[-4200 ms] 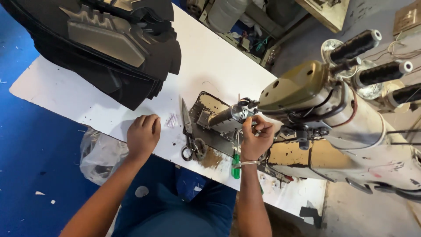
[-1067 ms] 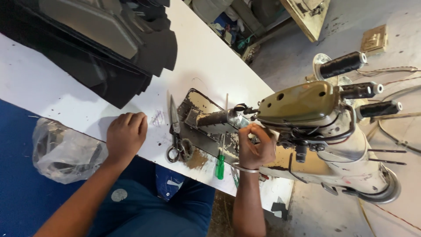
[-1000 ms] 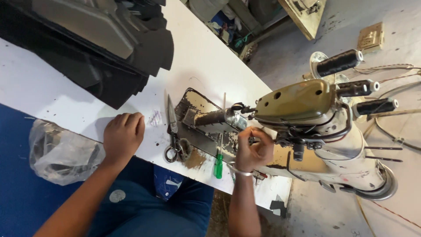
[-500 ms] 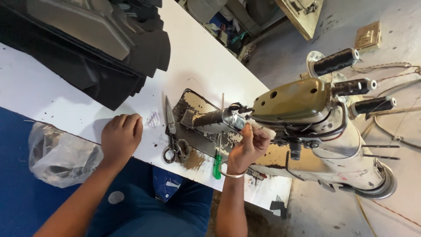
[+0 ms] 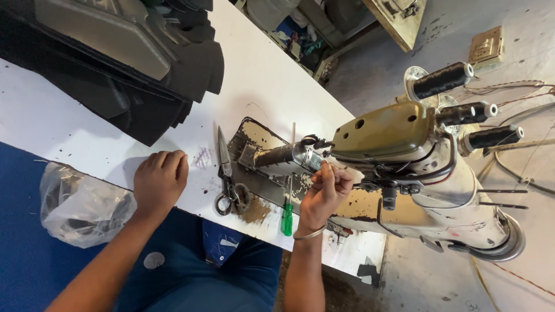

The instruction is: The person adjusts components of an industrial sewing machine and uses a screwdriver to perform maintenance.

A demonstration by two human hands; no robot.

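Since half a second ago, my right hand has lifted slightly toward the sewing machine, fingertips pinched together at the needle area just beside its metal cylinder arm, wrist bent upward. My left hand rests palm-down, fingers curled, holding nothing, on the white worktop left of the machine, near the scissors.

Three black thread spools, one scissors, one green screwdriver, one plastic bag.
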